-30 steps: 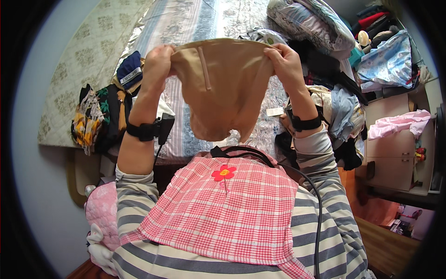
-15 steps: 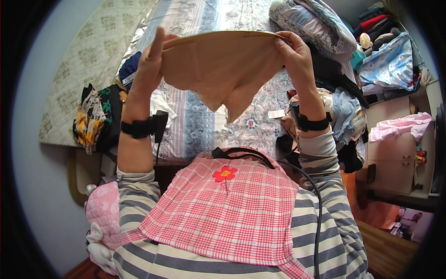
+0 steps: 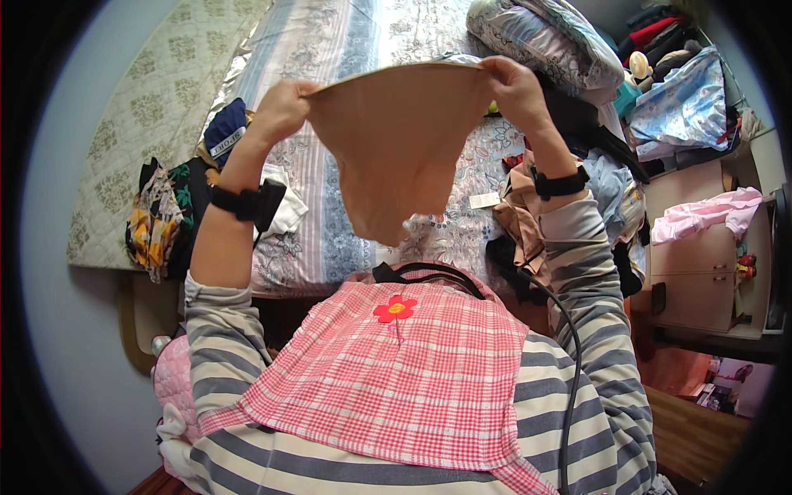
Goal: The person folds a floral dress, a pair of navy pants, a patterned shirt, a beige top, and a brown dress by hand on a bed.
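Above the bed I hold up a pair of beige underpants [image 3: 396, 132] by the waistband, which is stretched wide between my hands. My left hand [image 3: 285, 111] is closed on the left end of the band. The right end is pinched in my right hand [image 3: 513, 95]. The cloth hangs down and narrows toward the bottom. Each of my wrists wears a black strap, and a black device sits on the left one.
The bed's patterned sheet [image 3: 318, 223] lies below. Dark and flowered clothes [image 3: 155, 219], a navy cap [image 3: 224, 132] and white cloth [image 3: 285, 206] lie left. To the right are piled clothes [image 3: 610, 190], a white tag [image 3: 484, 200] and a rolled quilt [image 3: 549, 45].
My left hand has gone from raised fingers to a closed grip on the waistband. The underpants have come slightly nearer, and their lower end now hangs narrower and lower.
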Action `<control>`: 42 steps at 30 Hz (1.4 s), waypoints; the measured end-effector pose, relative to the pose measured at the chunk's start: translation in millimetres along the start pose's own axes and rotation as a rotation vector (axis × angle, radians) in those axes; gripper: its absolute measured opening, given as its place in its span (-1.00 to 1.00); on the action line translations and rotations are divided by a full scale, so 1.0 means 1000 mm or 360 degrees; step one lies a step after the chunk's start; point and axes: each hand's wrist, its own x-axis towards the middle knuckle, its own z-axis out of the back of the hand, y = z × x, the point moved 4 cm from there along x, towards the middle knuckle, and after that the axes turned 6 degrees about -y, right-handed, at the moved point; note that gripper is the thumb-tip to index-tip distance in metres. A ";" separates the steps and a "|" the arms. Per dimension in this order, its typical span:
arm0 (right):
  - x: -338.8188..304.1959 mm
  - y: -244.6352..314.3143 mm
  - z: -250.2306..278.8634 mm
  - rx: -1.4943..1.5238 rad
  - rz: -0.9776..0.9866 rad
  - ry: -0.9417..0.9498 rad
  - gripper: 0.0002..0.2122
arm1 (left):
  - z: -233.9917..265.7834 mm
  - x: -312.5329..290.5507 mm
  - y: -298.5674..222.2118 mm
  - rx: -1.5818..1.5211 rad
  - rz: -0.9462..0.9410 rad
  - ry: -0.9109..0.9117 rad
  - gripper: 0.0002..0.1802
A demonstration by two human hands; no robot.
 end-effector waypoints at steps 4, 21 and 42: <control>0.038 0.013 0.031 0.0152 0.0292 -0.0317 -0.81 | 0.030 0.028 -0.061 -0.0052 -0.0319 -0.0286 -0.75; -0.304 -0.112 -0.084 -0.0192 -0.0561 0.1029 -0.85 | -0.193 -0.241 0.107 0.0572 -0.0461 0.0672 -0.75; -0.182 -0.214 -0.135 -0.0674 -0.0655 0.0266 -0.58 | -0.214 -0.119 0.215 0.0172 0.0923 -0.0092 -0.23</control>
